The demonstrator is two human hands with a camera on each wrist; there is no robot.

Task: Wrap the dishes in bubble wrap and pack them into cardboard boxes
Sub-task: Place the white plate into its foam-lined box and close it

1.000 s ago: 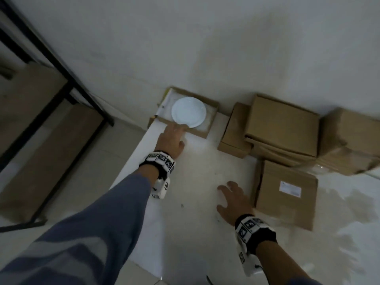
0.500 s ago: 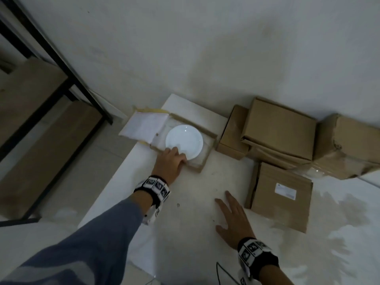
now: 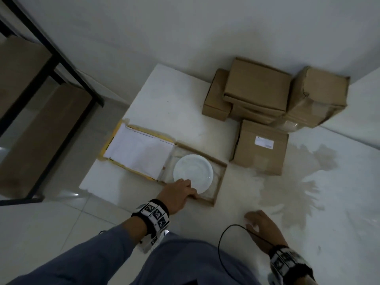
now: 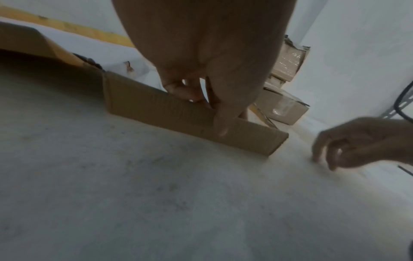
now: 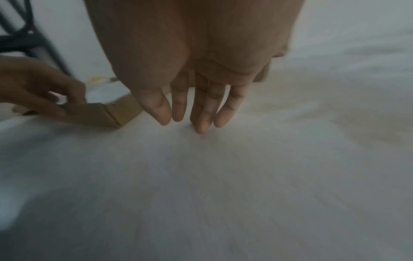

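A white plate [image 3: 192,173] lies in a shallow open cardboard box [image 3: 219,177] lined with clear wrap, on a white mat [image 3: 185,112]. The box's lid [image 3: 141,151] is folded open to the left, white inside. My left hand [image 3: 181,193] grips the box's near wall [image 4: 174,113], thumb on the outside and fingers hooked over the rim. My right hand [image 3: 258,222] hovers low over the mat to the right of the box, fingers [image 5: 178,106] straight and holding nothing.
Several closed cardboard boxes [image 3: 255,93] are stacked against the wall at the back right, one with a white label [image 3: 264,142] lying nearer. A dark stain [image 3: 298,182] spreads on the mat. A black metal rack [image 3: 51,64] stands at left. A black cable [image 3: 224,243] loops near my right wrist.
The open box with the plate has slid toward me and rightward under my left hand, and its lid has come open. My right hand drew back and lifted off the mat.
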